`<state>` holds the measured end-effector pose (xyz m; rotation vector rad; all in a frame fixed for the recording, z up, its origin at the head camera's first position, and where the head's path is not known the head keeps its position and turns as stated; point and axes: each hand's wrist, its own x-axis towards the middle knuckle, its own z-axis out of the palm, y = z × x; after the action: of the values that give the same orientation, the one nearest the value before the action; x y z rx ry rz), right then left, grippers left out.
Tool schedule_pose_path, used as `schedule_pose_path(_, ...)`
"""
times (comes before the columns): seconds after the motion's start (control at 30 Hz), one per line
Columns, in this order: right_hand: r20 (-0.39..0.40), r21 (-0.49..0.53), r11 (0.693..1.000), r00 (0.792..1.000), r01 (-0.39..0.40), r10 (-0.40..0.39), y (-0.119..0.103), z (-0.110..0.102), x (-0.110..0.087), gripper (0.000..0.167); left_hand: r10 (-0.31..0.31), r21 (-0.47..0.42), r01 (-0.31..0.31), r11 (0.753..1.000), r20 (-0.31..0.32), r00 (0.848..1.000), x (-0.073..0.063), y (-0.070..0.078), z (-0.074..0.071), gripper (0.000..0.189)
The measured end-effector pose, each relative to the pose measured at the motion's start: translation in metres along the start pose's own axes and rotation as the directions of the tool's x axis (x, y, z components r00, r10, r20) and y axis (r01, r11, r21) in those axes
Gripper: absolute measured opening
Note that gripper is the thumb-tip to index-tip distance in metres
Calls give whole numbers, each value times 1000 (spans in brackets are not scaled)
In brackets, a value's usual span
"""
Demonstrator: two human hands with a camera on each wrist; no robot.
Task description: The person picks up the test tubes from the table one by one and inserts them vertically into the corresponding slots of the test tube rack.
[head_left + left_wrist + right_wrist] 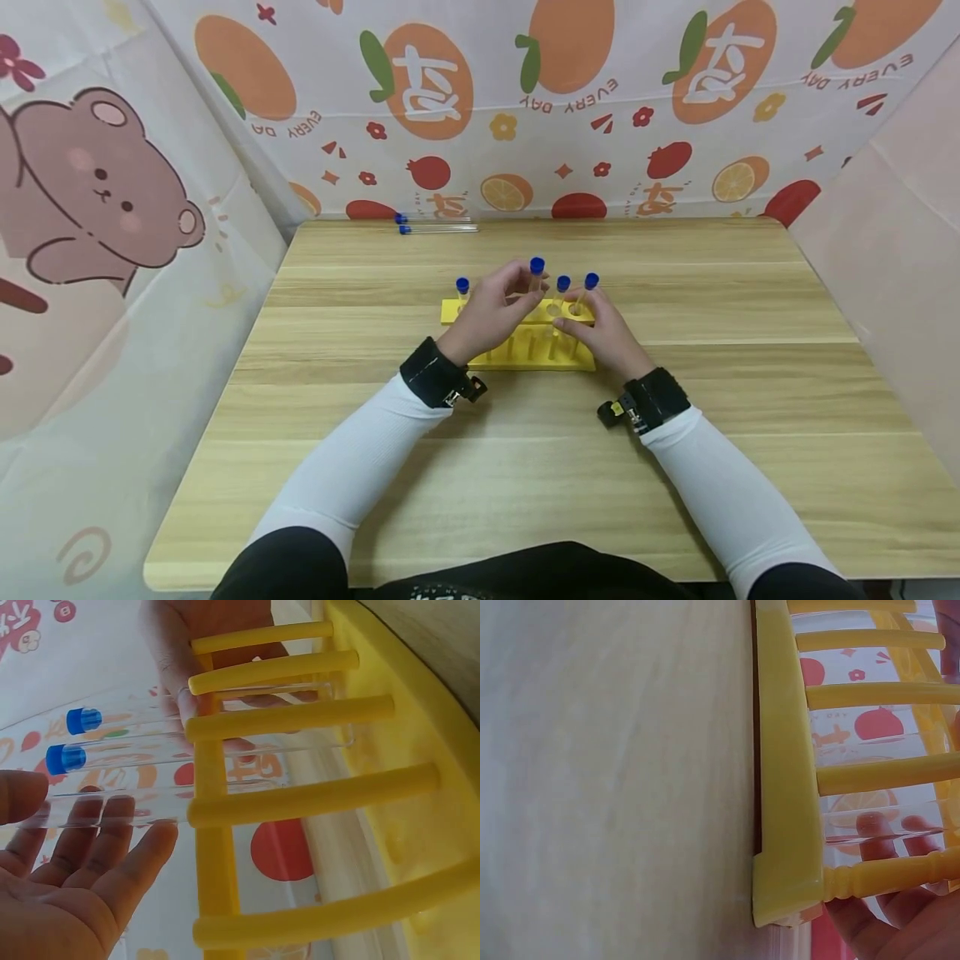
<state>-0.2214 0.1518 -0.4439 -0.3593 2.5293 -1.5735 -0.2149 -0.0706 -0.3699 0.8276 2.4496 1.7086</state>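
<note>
My left hand point(495, 304) pinches a clear test tube with a blue cap point(537, 265) between thumb and fingers. In the left wrist view the lower end of this test tube point(150, 808) reaches the upper bar of the yellow test tube rack point(532, 365). My right hand point(609, 335) grips the rack's right end, thumb in front and fingers behind. Two capped tubes stand near that hand, one with a blue cap point(563, 283), the other with a blue cap point(592, 281). Another capped tube point(462, 286) stands at the rack's left end, partly hidden by my left hand.
Two more blue-capped tubes point(438, 229) lie at the back edge of the wooden table point(540, 467). Behind it hangs a fruit-printed cloth point(495, 150), and a bear-printed cloth point(97, 192) is on the left.
</note>
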Motion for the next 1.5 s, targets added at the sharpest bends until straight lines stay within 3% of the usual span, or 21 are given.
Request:
schedule_pose_path(0.23, 19, -8, 999, 999, -34, 34, -3, 0, 2, 50, -1, 16, 1, 1000, 14, 1000, -1, -5, 0, 23)
schedule_pose_path(0.57, 5, -14, 1000, 1000, -3, 3, 0, 1, 0, 54, -37, 138, 34, 990, 20, 999, -2, -9, 3, 21)
schedule_pose_path(0.93, 3, -8, 1000, 1000, 3, -3, -5, 1, -3, 53, -75, 164, 68, 984, 36, 997, -4, -10, 5, 27)
schedule_pose_path(1.5, -10, -15, 1000, 1000, 14, -15, 1, 2, -2, 55, -84, 214, 77, 974, 20, 996, -3, -15, 5, 16)
